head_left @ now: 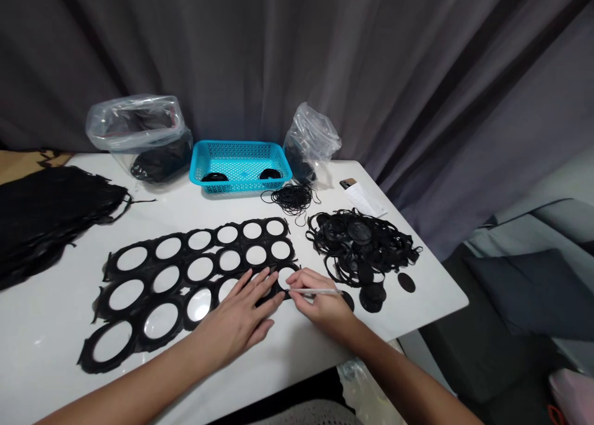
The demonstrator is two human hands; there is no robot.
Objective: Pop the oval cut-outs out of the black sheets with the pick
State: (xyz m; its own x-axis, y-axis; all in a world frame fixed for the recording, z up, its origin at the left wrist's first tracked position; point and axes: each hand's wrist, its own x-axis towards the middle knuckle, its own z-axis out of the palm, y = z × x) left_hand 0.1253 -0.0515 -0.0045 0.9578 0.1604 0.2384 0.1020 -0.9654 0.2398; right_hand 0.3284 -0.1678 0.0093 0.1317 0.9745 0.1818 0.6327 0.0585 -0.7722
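Visibly, right hand (325,307) holds pen-like tool (325,291), any lettering illegible.

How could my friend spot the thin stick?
On the white table lie rows of black rings. At the nearest row's right end, the right hand holds the thin stick. It's pale and straight, unlike the tangled black pile nearby.

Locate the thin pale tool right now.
In the head view, the thin pale tool is in the right hand, just right of the left hand, its tip at the near right corner of the black ring sheet.
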